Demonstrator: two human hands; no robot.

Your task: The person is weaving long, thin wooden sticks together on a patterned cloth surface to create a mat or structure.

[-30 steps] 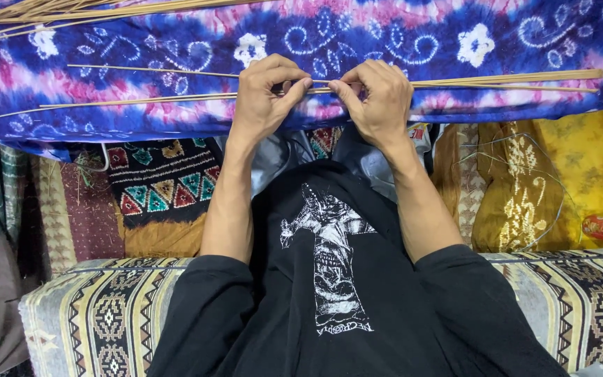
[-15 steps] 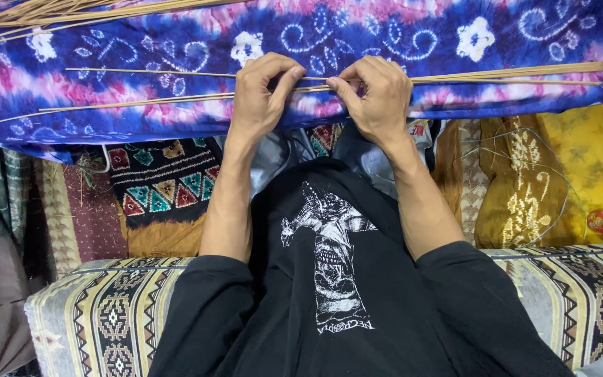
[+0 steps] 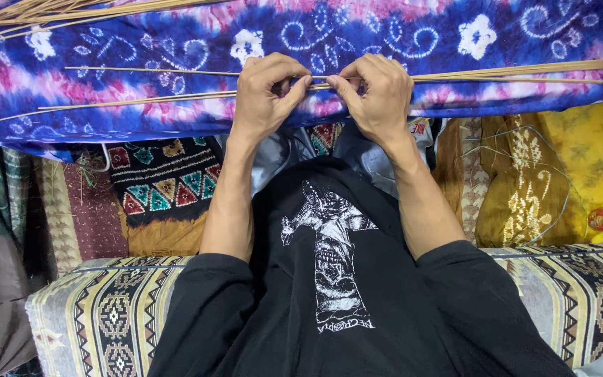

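I see my left hand [image 3: 266, 94] and right hand [image 3: 378, 94] side by side over the blue and pink tie-dye cloth [image 3: 141, 91]. Both are curled shut, thumb against forefinger, pinching the thin bamboo sticks [image 3: 497, 72] where they meet between the two hands. The sticks run level across the cloth, out to the left and right of my fingers [image 3: 294, 87]. A loose bundle of sticks [image 3: 50, 10] lies at the cloth's top left corner, well apart.
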